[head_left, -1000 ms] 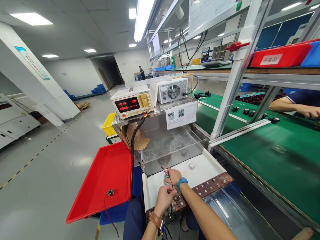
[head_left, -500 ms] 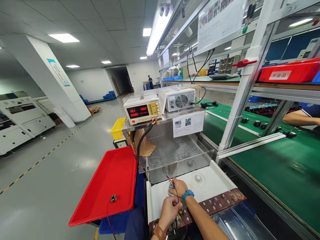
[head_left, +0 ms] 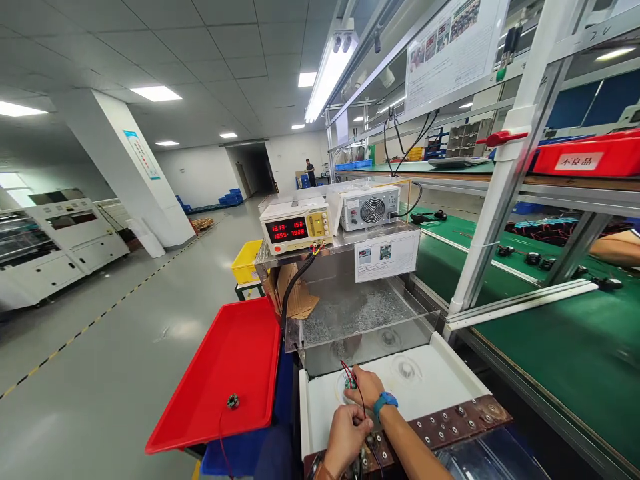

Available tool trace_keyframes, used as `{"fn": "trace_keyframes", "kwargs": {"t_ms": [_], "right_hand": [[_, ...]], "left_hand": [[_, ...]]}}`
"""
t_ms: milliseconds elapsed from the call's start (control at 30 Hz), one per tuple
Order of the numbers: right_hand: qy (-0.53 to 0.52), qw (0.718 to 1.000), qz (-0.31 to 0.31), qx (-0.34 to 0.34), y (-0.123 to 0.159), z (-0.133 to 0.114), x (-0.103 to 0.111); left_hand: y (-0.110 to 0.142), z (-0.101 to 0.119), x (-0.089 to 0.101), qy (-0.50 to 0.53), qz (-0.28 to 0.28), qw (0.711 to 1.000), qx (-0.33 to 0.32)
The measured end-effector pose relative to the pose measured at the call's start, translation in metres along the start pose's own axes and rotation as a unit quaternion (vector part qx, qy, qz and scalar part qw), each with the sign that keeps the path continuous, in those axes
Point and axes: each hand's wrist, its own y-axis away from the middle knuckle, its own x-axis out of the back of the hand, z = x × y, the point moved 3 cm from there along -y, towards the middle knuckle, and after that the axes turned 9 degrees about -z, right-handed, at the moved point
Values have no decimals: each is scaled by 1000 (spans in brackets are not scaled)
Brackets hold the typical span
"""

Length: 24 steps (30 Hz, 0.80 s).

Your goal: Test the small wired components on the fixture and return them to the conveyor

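My right hand (head_left: pixel 367 388), with a blue watch on its wrist, presses a small green part with red and black wires (head_left: pixel 350 380) onto a round seat in the white fixture plate (head_left: pixel 440 373). My left hand (head_left: pixel 346 433) is closed in a pinch on the wire ends at the brown terminal strip (head_left: pixel 450 420) along the plate's near edge. Behind the plate stands a clear acrylic box (head_left: pixel 360 320). On top of the box a cream power supply (head_left: pixel 296 227) shows red digits.
A red tray (head_left: pixel 220 373) at my left holds one small round part with a wire (head_left: pixel 233 401). A second unit with a fan (head_left: pixel 373 208) sits beside the supply. The green conveyor (head_left: pixel 550 320) runs at right, where another person's arm (head_left: pixel 615 245) rests. A yellow bin (head_left: pixel 247 261) stands behind.
The view has tilted up and drifted left. Both hands stay at the fixture. The power supply's readout has changed from near-zero digits to higher numbers.
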Motion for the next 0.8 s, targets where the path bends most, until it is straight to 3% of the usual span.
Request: {"fn": "trace_keyframes", "kwargs": {"t_ms": [433, 800], "right_hand": [[12, 999, -33, -9, 3, -3, 5], [21, 1000, -10, -11, -1, -1, -1]], "left_hand": [[4, 3, 0, -30, -9, 1000, -1], [6, 8, 1, -49, -7, 999, -3]]}}
